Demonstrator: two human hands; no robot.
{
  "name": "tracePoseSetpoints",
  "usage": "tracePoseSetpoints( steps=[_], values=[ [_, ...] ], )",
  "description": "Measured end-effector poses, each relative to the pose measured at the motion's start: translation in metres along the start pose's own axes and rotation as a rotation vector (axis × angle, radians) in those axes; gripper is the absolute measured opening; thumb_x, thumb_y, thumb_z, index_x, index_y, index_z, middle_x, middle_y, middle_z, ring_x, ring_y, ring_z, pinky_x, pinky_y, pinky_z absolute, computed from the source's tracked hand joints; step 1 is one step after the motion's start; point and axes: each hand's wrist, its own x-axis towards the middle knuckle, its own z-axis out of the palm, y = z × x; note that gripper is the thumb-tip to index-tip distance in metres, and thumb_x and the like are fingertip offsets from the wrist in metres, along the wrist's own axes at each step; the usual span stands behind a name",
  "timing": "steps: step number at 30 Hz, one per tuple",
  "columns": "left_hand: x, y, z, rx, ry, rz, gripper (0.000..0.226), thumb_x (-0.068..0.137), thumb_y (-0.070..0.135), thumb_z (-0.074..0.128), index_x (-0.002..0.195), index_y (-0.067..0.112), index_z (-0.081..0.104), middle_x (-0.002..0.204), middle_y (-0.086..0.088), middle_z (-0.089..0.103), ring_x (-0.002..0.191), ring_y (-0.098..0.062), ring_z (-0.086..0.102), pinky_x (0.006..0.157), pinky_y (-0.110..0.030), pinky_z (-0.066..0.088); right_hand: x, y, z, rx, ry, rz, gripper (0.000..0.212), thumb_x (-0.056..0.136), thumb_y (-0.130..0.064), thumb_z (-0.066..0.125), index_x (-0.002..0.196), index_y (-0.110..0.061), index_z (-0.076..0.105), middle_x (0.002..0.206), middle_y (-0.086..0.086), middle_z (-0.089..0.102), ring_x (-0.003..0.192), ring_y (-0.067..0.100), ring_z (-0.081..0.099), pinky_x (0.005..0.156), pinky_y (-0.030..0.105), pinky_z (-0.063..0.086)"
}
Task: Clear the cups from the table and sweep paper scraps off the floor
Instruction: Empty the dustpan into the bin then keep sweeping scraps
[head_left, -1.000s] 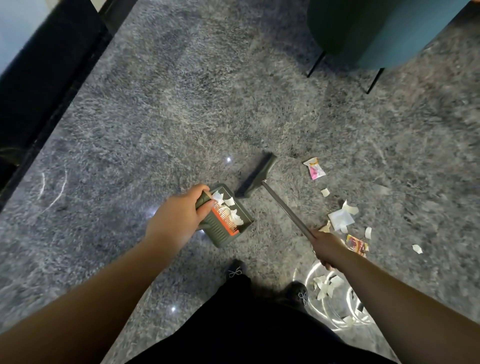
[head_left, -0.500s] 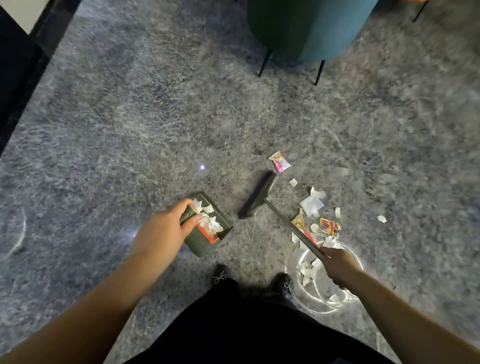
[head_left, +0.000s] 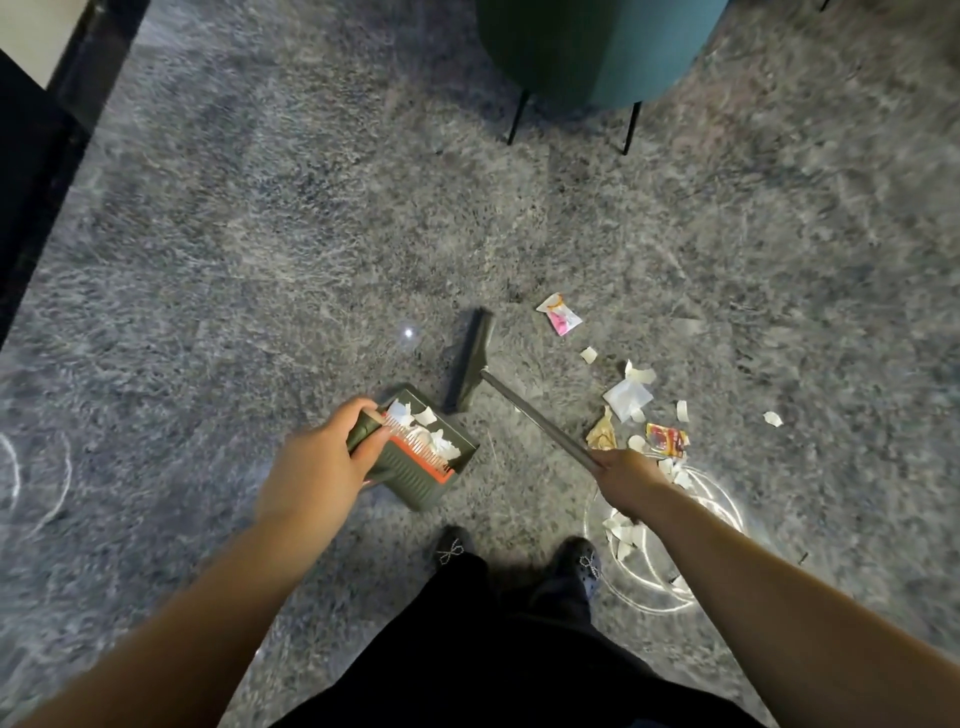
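Left hand (head_left: 317, 467) has a tight grip on the dustpan (head_left: 423, 457) handle, right hand (head_left: 626, 480) wraps the broom (head_left: 524, 410) pole; paper scraps (head_left: 628, 397) are scattered on the floor (head_left: 260, 260) right of the broom head.

A grey, mottled stone floor (head_left: 260, 234) is filling the view and is carrying everything else described here. A teal upholstered chair (head_left: 613, 47) is standing at the floor's far edge, right of centre, and is resting on thin black legs (head_left: 517, 118), two of which are showing. A black strip (head_left: 47, 150) is running along the floor's left edge toward the far left corner, where a pale surface (head_left: 36, 36) is lying beyond it. A small bright light reflection (head_left: 409, 332) is glinting near the floor's middle. Two dark shoes (head_left: 581, 564) with pale ornaments are standing side by side near the floor's near edge, below black clothing (head_left: 509, 670).
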Motion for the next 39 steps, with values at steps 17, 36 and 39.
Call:
tracePoseSetpoints(
  steps=[17, 36, 39],
  values=[
    [0.025, 0.029, 0.022, 0.053, -0.096, 0.014, 0.028, 0.090, 0.055, 0.050, 0.112, 0.038, 0.055, 0.061, 0.010, 0.054, 0.054, -0.016, 0.053, 0.049, -0.028, 0.041, -0.062, 0.117, 0.009, 0.254, 0.142, 0.158, 0.045, 0.083, -0.014, 0.058, 0.121, -0.038, 0.064, 0.075, -0.010, 0.066, 0.049, 0.007, 0.054, 0.040, 0.013, 0.036],
    [0.128, 0.125, 0.055, 0.134, -0.046, -0.038, 0.034, 0.093, 0.052, 0.052, 0.120, 0.032, 0.058, 0.073, -0.006, 0.066, 0.062, -0.024, 0.057, 0.057, -0.032, 0.048, 0.099, 0.025, -0.153, 0.491, 0.105, 0.045, 0.040, 0.091, -0.013, 0.049, 0.127, -0.026, 0.061, 0.056, 0.003, 0.050, 0.040, 0.018, 0.041, 0.036, 0.020, 0.033],
    [0.141, 0.131, 0.059, 0.138, -0.021, -0.056, 0.038, 0.092, 0.050, 0.055, 0.123, 0.029, 0.058, 0.067, -0.005, 0.060, 0.060, -0.026, 0.056, 0.055, -0.030, 0.045, 0.130, 0.012, -0.176, 0.409, 0.050, 0.028, 0.036, 0.093, -0.012, 0.047, 0.125, -0.018, 0.061, 0.056, 0.006, 0.052, 0.041, 0.020, 0.044, 0.039, 0.023, 0.036]
  ],
)
